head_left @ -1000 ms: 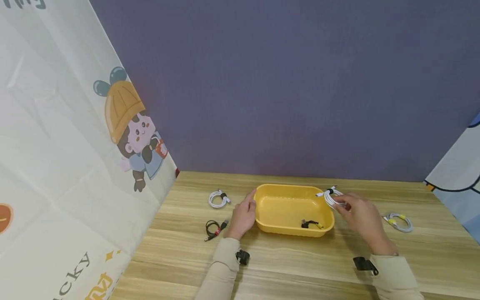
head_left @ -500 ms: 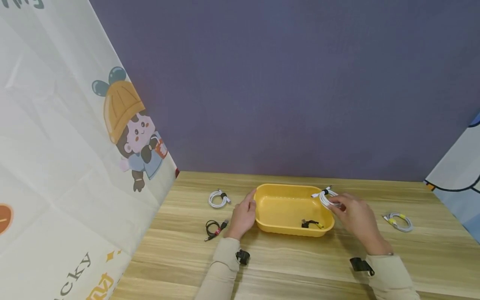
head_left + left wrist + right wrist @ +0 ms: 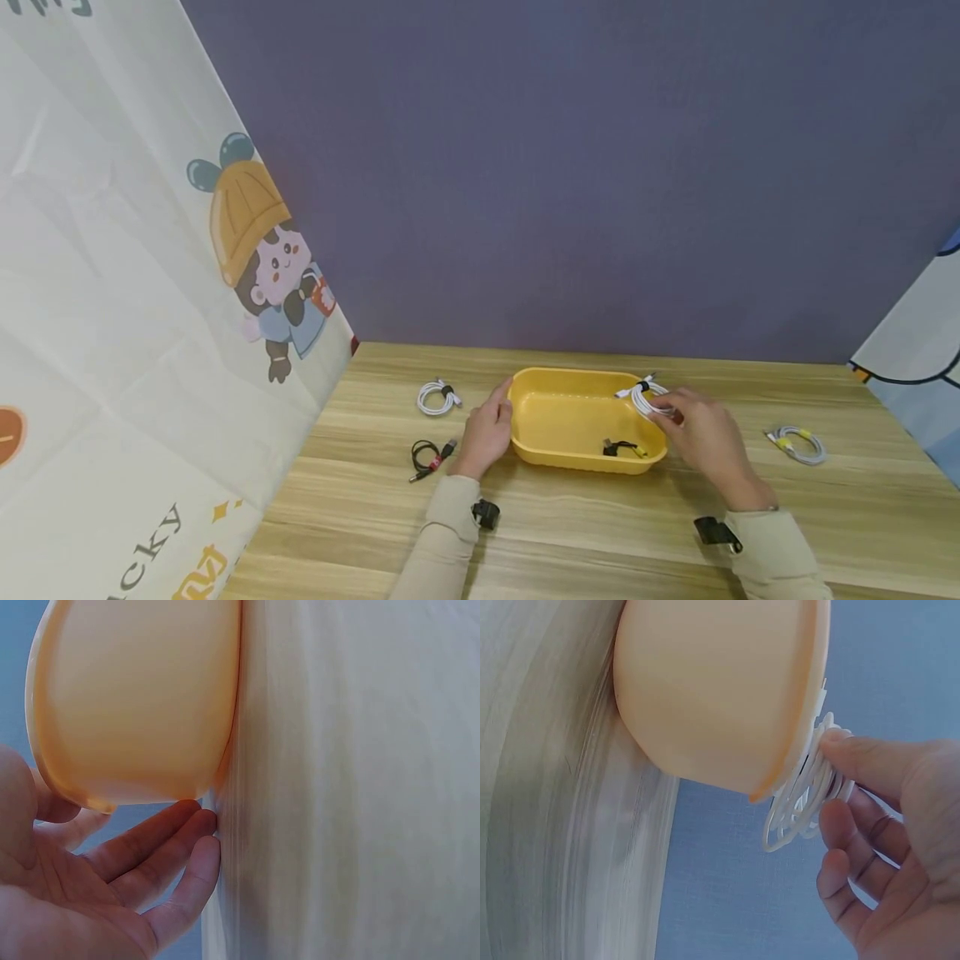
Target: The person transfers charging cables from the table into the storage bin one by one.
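Observation:
My right hand [image 3: 711, 437] pinches a coiled white charging cable [image 3: 643, 400], bound with a black tie, between thumb and fingers. The coil hangs over the right end of the yellow plastic bin [image 3: 562, 421]; in the right wrist view its loops [image 3: 787, 814] overlap the bin's rim. At the bin's left end, my left hand [image 3: 486, 433] touches the outer wall, its fingers extended and its thumb by the rim. The left wrist view shows those fingers [image 3: 161, 859] low against the bin [image 3: 142, 697], close to the table. Inside the bin lies a short black cable [image 3: 621, 448] with a yellow tie.
Left of the bin lie a coiled white cable [image 3: 437, 398] with a black tie and a black USB cable [image 3: 429, 457] with a red tie. A grey-white cable [image 3: 798, 445] with yellow ties lies to the right. A dark partition [image 3: 600, 183] rises behind the wooden table [image 3: 585, 533].
My right hand has moved a little to the left, carrying the white charging cable further over the bin's right end. The left hand and the bin have stayed put.

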The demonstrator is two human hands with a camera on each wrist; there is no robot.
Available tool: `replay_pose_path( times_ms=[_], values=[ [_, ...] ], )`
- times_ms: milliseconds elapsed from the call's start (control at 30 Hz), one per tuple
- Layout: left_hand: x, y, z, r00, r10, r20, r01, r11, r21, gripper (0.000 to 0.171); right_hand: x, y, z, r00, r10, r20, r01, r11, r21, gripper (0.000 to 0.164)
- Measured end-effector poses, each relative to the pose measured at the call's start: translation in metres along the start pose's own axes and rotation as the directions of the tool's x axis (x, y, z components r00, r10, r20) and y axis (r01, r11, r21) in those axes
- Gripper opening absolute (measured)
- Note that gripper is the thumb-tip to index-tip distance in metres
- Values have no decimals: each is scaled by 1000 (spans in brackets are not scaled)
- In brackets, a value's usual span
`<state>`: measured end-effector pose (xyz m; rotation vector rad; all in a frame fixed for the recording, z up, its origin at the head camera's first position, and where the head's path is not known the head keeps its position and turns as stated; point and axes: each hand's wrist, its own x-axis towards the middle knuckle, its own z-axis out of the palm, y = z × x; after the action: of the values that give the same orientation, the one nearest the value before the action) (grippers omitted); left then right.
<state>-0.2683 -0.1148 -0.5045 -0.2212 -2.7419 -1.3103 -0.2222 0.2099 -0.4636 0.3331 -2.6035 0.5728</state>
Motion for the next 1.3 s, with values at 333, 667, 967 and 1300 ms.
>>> replay_pose_path(
  times_ms=[333,667,967,1300],
  values=[
    [0,1,-1,1000,10,-9,-10,1000,18,46,0,-4,4,1000,-18,-2,18,1000,10,14],
    [0,2,-1,1000,-9,4,9,1000,11,46,-1,-5,10,999,-38,-15,38,999,35,14],
    [-1,2,0,1000,6,-19,-6,1000,23,45,-1,-7,16,998,-64,-24,65,997,32,14],
    [-1,2,-1,1000,4,-11,-4,1000,26,45,-2,-11,18,997,-73,-22,74,997,32,15]
  ],
)
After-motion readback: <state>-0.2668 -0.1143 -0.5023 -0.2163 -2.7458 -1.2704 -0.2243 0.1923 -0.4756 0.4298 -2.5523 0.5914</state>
